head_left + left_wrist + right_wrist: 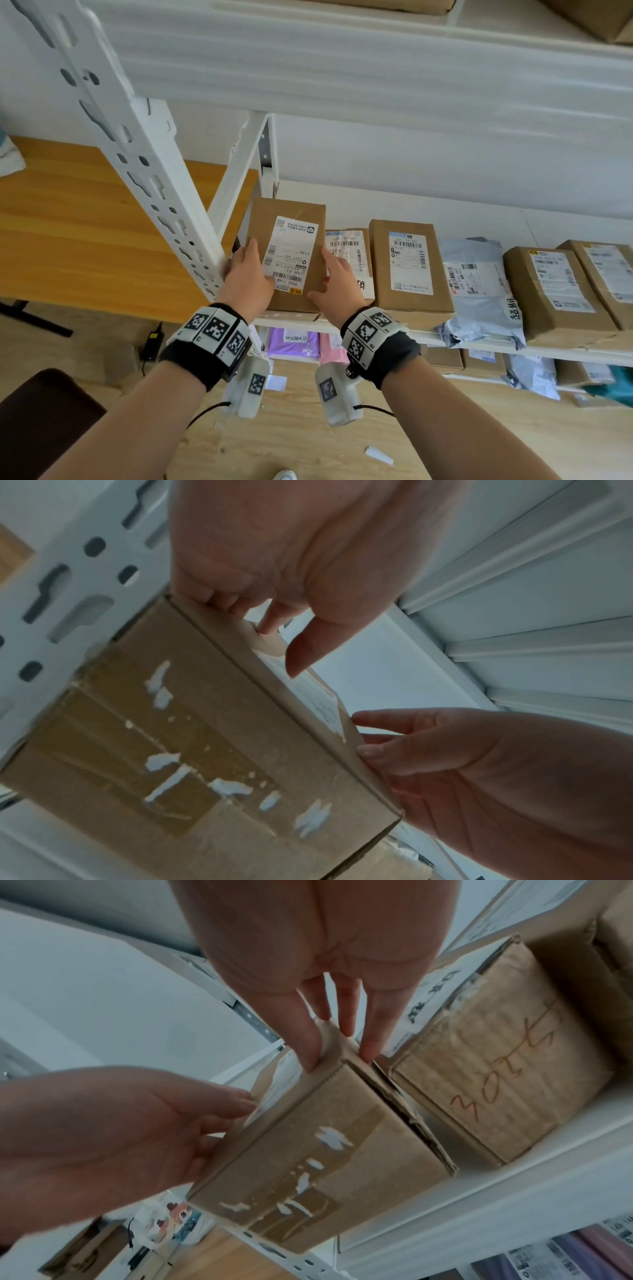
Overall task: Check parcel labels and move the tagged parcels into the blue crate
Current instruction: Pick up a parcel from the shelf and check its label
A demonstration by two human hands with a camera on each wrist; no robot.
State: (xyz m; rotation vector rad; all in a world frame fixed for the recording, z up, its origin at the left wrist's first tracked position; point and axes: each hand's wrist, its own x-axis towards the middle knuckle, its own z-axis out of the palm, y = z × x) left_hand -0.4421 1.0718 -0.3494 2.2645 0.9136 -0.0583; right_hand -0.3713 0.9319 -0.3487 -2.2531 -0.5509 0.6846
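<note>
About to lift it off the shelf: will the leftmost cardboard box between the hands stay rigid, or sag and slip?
The cardboard box probably stays stiff: its edges look crisp. Slipping seems possible, since the right hand touches with straight fingers, not a wrap. The glossy tape on its front face may be slick; the left hand should favour bare cardboard.

On the shelf (479, 346), a row of parcels: box (291, 253) at far left between left hand (245, 274) and right hand (337, 282), more boxes (407, 267) to its right.
</note>
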